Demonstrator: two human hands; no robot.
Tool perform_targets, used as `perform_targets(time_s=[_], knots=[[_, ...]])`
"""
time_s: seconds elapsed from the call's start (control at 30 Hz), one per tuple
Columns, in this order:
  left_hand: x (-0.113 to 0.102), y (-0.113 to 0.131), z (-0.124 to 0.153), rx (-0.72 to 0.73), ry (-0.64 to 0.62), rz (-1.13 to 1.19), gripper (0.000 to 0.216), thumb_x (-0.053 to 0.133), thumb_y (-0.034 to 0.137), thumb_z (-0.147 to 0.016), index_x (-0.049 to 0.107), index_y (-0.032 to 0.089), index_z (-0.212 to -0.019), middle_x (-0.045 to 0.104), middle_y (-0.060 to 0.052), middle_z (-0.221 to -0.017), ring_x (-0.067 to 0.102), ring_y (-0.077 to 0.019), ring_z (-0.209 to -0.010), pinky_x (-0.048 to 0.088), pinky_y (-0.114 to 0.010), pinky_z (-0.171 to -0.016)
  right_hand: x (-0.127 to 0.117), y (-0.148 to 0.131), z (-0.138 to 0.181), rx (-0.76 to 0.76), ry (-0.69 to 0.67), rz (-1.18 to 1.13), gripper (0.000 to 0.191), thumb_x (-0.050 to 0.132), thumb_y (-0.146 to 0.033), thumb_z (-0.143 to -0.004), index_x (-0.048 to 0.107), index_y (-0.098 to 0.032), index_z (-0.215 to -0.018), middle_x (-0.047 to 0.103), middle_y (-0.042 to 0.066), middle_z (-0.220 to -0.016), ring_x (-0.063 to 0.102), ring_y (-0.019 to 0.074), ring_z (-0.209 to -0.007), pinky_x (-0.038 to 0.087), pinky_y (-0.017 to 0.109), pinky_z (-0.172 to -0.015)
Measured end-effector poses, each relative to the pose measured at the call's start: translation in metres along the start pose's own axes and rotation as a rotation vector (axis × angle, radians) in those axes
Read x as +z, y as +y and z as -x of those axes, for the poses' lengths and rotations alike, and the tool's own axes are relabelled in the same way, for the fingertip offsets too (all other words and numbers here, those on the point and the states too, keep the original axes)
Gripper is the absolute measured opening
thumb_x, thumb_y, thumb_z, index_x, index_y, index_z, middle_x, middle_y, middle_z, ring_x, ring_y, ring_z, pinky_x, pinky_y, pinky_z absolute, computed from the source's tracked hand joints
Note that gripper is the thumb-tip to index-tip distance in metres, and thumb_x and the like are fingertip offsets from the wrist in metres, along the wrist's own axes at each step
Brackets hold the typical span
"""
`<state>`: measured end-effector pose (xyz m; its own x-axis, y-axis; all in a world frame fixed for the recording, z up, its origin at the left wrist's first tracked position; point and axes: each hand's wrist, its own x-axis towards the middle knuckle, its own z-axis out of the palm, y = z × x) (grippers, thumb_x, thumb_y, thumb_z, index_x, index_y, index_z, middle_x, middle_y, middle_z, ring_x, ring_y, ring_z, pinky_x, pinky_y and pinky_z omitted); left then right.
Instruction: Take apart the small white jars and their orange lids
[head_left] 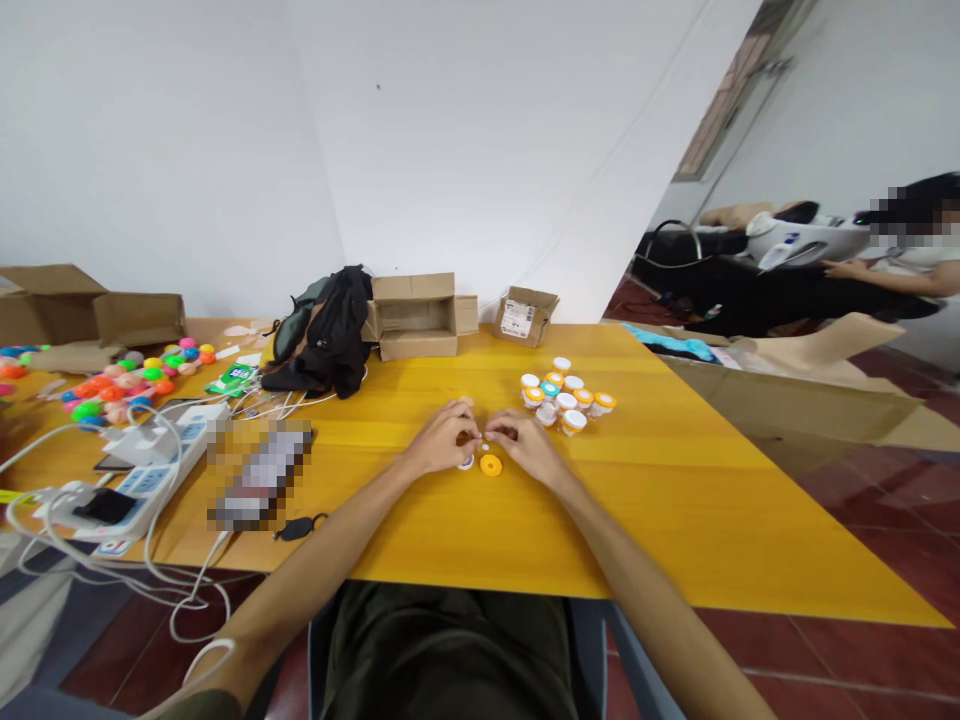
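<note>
Both my hands rest close together at the middle of the yellow table (675, 500). My left hand (444, 438) has its fingers curled in a pinch around something small that I cannot make out. My right hand (525, 440) is also curled, fingertips meeting the left hand's. A small white piece (485, 447) shows between them. An orange round lid (491, 465) lies flat on the table just below the hands. A white ring-like piece (466, 463) sits under my left hand. A cluster of several small jars with orange, white and teal lids (564, 396) stands just beyond my right hand.
Open cardboard boxes (416, 315) and a black bag (330, 335) sit at the table's far side. Power strips with cables (142, 470) and colourful balls (127, 380) fill the left. Another person (900, 260) sits at the far right.
</note>
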<state>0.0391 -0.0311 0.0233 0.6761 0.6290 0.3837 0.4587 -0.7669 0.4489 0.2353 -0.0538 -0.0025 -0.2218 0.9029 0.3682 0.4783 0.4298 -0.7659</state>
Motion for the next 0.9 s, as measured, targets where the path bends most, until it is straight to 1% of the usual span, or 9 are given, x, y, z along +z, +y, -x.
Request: perform_targets(time_s=[0.2,0.3,0.37,0.43,0.5,0.63,0.73,0.83,0.9], knots=[[0.0021,-0.0035,-0.0001,-0.005,0.073,0.018,0.015,0.061,0.014,-0.085,0.069,0.021,-0.075,0.062,-0.004,-0.088,0.060,-0.0206,-0.091,0.051,-0.034,-0.087,-0.0010,-0.0001,0.0005,-0.014,-0.022,0.050,0.014,0.062,-0.018,-0.082,0.071,-0.023,-0.074,0.070,0.004,-0.082,0.064,0.0203,-0.076,0.052,0.035,-0.073],[0.0010,-0.0049,-0.0001,-0.022,0.150,0.036,0.015,0.058,0.013,-0.086,0.067,0.021,-0.079,0.063,-0.003,-0.087,0.061,-0.0202,-0.091,0.051,-0.034,-0.087,-0.0009,-0.0012,0.0012,-0.019,-0.034,0.054,0.013,0.062,-0.019,-0.083,0.071,-0.023,-0.076,0.070,0.004,-0.084,0.064,0.0202,-0.078,0.051,0.034,-0.074],[-0.0004,-0.0049,-0.0002,-0.029,0.208,0.036,0.014,0.056,0.013,-0.089,0.066,0.021,-0.082,0.063,-0.004,-0.088,0.061,-0.0202,-0.092,0.051,-0.033,-0.086,-0.0008,-0.0017,0.0013,-0.021,-0.019,0.057,0.013,0.061,-0.022,-0.084,0.071,-0.023,-0.076,0.070,0.004,-0.083,0.064,0.0203,-0.077,0.051,0.034,-0.074],[-0.0016,-0.0041,-0.0001,-0.028,0.249,0.032,0.014,0.055,0.014,-0.090,0.065,0.021,-0.086,0.063,-0.004,-0.091,0.062,-0.0204,-0.094,0.051,-0.034,-0.087,-0.0012,-0.0019,0.0010,-0.024,0.021,0.060,0.017,0.058,-0.026,-0.087,0.070,-0.023,-0.076,0.071,0.004,-0.082,0.063,0.0207,-0.077,0.051,0.034,-0.074],[-0.0017,-0.0031,0.0003,-0.019,0.264,0.033,0.013,0.054,0.015,-0.091,0.065,0.022,-0.090,0.064,-0.005,-0.094,0.062,-0.0207,-0.096,0.051,-0.034,-0.090,-0.0027,-0.0017,0.0004,-0.022,0.084,0.063,0.023,0.056,-0.032,-0.090,0.070,-0.023,-0.075,0.070,0.004,-0.079,0.063,0.0214,-0.075,0.050,0.034,-0.073],[0.0007,-0.0023,0.0013,-0.008,0.252,0.031,0.013,0.053,0.018,-0.094,0.063,0.023,-0.099,0.064,-0.006,-0.102,0.061,-0.0214,-0.102,0.051,-0.036,-0.094,-0.0068,-0.0018,-0.0005,0.005,0.217,0.054,0.033,0.052,-0.045,-0.092,0.066,-0.024,-0.071,0.069,0.004,-0.073,0.060,0.0219,-0.070,0.049,0.033,-0.067],[0.0014,-0.0032,0.0015,-0.012,0.264,0.020,0.015,0.052,0.022,-0.096,0.062,0.023,-0.107,0.063,-0.007,-0.107,0.060,-0.0222,-0.106,0.050,-0.038,-0.097,-0.0080,-0.0029,-0.0010,0.021,0.297,0.046,0.039,0.049,-0.052,-0.092,0.063,-0.024,-0.068,0.067,0.004,-0.068,0.059,0.0221,-0.067,0.047,0.034,-0.065],[-0.0004,-0.0017,0.0024,0.004,0.272,0.011,0.020,0.051,0.026,-0.097,0.061,0.022,-0.113,0.062,-0.008,-0.113,0.059,-0.0233,-0.110,0.049,-0.040,-0.099,-0.0076,-0.0038,-0.0018,0.032,0.362,0.033,0.043,0.047,-0.057,-0.092,0.063,-0.024,-0.069,0.067,0.004,-0.069,0.059,0.0226,-0.068,0.047,0.034,-0.066],[-0.0016,0.0022,0.0040,0.049,0.228,-0.005,0.022,0.051,0.028,-0.097,0.062,0.022,-0.116,0.062,-0.009,-0.116,0.059,-0.0236,-0.111,0.048,-0.041,-0.100,-0.0072,-0.0040,-0.0022,0.034,0.384,0.025,0.045,0.045,-0.059,-0.092,0.063,-0.024,-0.069,0.068,0.005,-0.071,0.060,0.0229,-0.070,0.047,0.034,-0.067]])
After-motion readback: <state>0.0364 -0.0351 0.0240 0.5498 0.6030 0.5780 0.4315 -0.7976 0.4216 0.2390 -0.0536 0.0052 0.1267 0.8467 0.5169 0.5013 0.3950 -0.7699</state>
